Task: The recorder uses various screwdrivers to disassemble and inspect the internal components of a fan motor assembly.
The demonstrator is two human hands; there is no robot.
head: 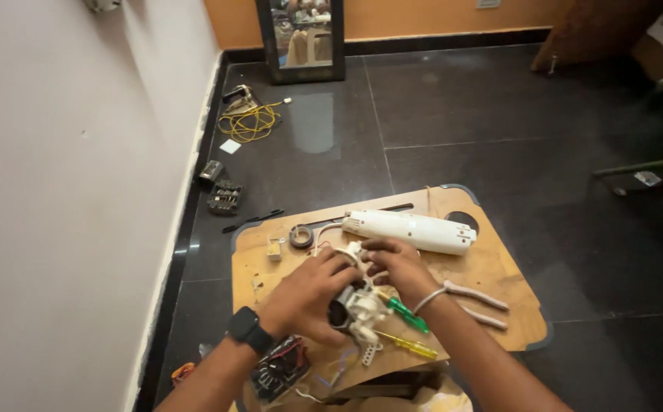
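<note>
My left hand grips a small white and dark motor assembly over a low wooden board. My right hand pinches a white part at the top of the same assembly, a metal bangle on its wrist. A black watch sits on my left wrist. Just beyond my hands lies a long white plastic housing. A green-handled screwdriver and a yellow-handled screwdriver lie under my right forearm.
A roll of black tape lies on the board, pliers with white handles to the right. A dark circuit part with red wire sits near my left wrist. On the dark tile floor: yellow cable, a bit set, a mirror.
</note>
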